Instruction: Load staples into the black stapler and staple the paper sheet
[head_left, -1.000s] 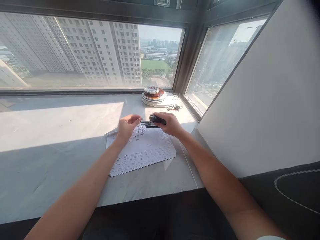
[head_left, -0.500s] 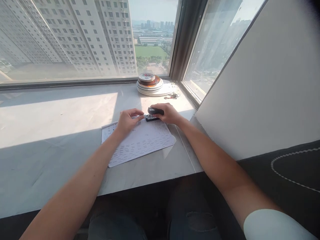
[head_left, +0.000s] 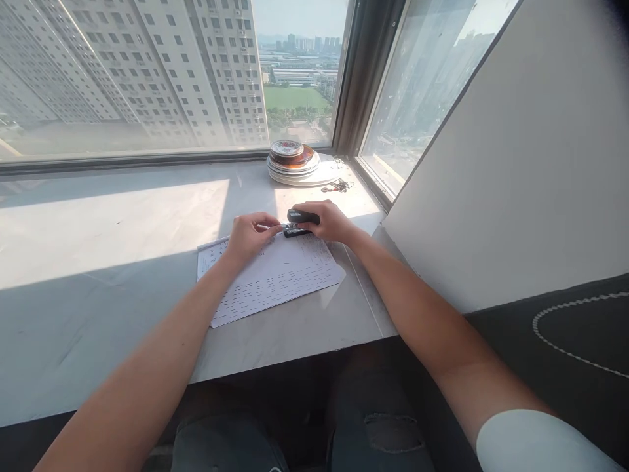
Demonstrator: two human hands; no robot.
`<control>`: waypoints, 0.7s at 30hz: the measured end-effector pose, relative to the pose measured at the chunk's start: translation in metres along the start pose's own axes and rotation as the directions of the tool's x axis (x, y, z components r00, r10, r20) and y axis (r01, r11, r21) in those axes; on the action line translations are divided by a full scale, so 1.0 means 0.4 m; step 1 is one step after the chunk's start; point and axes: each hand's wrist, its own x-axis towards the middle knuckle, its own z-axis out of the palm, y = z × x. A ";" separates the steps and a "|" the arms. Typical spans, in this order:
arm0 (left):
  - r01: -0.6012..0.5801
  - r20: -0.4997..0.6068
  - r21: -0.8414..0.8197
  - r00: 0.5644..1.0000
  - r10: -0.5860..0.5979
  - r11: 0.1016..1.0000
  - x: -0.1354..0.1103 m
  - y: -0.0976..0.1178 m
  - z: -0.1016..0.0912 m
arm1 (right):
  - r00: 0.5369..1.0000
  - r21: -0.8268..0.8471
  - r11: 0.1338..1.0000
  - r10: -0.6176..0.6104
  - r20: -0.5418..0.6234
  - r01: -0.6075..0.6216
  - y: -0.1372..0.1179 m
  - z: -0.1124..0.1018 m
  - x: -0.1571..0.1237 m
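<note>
A black stapler rests at the far edge of a printed sheet of paper on a grey stone windowsill. My right hand is wrapped over the stapler's rear and holds it. My left hand sits just left of the stapler, its fingers pinched at the stapler's metal front end. What the fingertips grip there is too small to make out.
A stack of plates stands at the sill's far right corner, with a small bunch of keys beside it. Windows run along the back and right. A white wall panel rises at the right. My knees show below the sill's front edge.
My left hand has closed from open fingers to a pinch at the stapler's front. Both hands and the stapler have stayed over the paper's far edge while the view tilted down.
</note>
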 end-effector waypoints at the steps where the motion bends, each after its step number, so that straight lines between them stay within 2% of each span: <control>1: 0.011 -0.002 -0.001 1.000 -0.011 1.000 0.000 0.000 0.000 | 1.000 0.000 1.000 -0.002 -0.002 0.002 0.001 0.001 0.000; 12: 0.012 0.021 0.001 1.000 -0.012 1.000 0.003 -0.002 0.000 | 1.000 -0.004 1.000 0.001 0.001 -0.001 -0.005 -0.002 0.003; 17: -0.012 0.019 0.035 1.000 0.012 0.999 -0.001 0.002 -0.003 | 1.000 0.033 0.999 0.018 -0.017 -0.017 -0.002 -0.002 0.001; 21: 0.009 0.018 0.002 1.000 -0.009 1.000 -0.005 0.009 -0.005 | 0.998 0.083 0.996 0.035 -0.055 -0.030 0.014 -0.014 -0.005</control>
